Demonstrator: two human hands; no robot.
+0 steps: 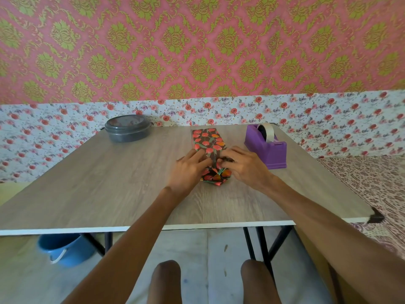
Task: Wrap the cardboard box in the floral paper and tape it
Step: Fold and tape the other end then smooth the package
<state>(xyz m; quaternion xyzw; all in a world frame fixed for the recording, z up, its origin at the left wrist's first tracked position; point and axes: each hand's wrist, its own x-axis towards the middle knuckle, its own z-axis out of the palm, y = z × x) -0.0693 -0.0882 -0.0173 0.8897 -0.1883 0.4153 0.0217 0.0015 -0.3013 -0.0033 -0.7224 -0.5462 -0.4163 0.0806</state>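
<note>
Head view: your left hand (188, 170) presses and your right hand (243, 167) pinches the floral paper (217, 177) at the box (206, 139) end nearest you. Its long axis runs away from you; the tape dispenser (266, 148) sits just beside your right hand.

Long box in black wrapping paper (207, 141): red-orange flowers, green leaves. Purple plastic tape dispenser (266, 150), right. Dark grey round tub (128, 128), far left. Grey-brown wood-grain tabletop (109, 183). Blue plastic bucket (65, 249), near left.

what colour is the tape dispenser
The tape dispenser is purple; head view shows it best.
</note>
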